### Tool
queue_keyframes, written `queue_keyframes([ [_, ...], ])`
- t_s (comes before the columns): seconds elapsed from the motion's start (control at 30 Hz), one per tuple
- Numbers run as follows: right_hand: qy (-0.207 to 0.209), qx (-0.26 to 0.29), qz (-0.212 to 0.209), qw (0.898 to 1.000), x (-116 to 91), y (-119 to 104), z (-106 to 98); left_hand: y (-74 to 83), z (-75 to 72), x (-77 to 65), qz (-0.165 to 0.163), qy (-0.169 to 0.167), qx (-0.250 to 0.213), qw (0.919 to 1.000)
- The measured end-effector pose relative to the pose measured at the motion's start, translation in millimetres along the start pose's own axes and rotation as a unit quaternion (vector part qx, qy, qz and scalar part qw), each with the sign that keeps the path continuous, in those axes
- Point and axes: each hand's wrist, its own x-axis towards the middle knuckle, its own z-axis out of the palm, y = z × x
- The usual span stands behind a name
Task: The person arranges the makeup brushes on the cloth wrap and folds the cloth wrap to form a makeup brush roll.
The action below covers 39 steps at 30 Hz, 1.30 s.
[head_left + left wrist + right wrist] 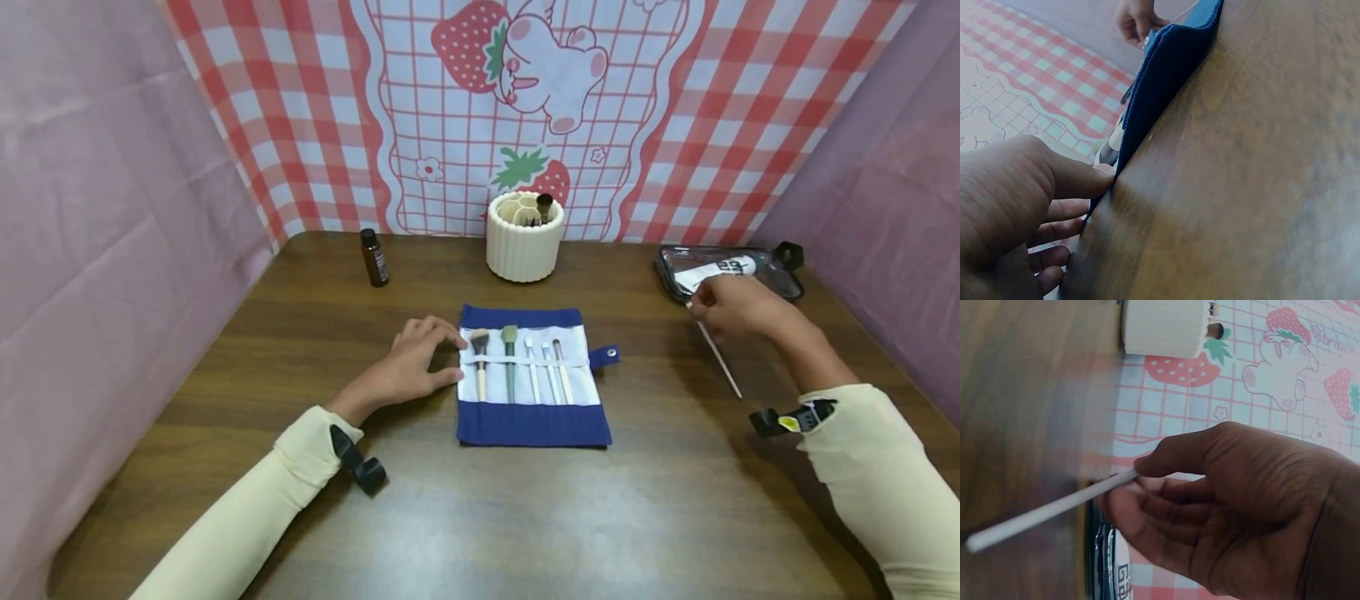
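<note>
left hand (408, 358), fingers loosely spread, touches left edge of brush roll (532, 426), unfolded between hands; light pressure should steady brushes (511, 383). right hand (733, 307) pinches thin white stick (722, 362) near dark-rimmed tray (780, 285); advise both ends clear of tray. surface: brown wood-grain table (420, 533). room: pink left drape (112, 208), red-checked rear cloth (300, 100), pink right drape (892, 217).

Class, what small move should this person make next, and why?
Probably carry the thin white stick towards the elastic band of the brush roll: the right hand pinches it, the left hand touches the roll's left edge, and the band looks bare right of the five brushes.
</note>
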Motion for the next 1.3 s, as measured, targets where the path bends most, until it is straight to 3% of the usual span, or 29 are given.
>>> queue_keyframes([
  [0.23,0.132,0.026,-0.019,0.991,12.2,-7.4,-5.9,0.5,-0.5,-0.1,-0.002,-0.002,0.0,1.0],
  [0.37,0.165,0.08,-0.009,0.983,19.1,-14.5,-8.3,0.4,-0.6,0.5,-0.002,-0.003,0.003,1.0],
  [0.57,0.167,0.195,-0.016,0.966,32.7,-28.0,-9.6,1.0,-1.2,0.3,-0.001,-0.005,-0.004,1.0],
  [0.7,0.162,0.278,-0.027,0.947,44.1,-39.9,-8.5,1.0,-1.5,0.7,-0.002,-0.005,-0.004,1.0],
  [0.93,0.149,0.375,-0.047,0.914,64.3,-63.4,-0.7,-1.0,0.8,0.9,-0.001,-0.002,-0.002,1.0],
  [1.1,0.122,0.42,-0.071,0.897,74.9,-79.9,9.6,-0.4,1.0,0.9,-0.002,0.001,-0.001,1.0],
  [1.3,0.09,0.444,-0.07,0.889,75.5,-103.3,16.0,-0.7,-0.6,1.2,-0.005,-0.002,0.001,1.0],
])
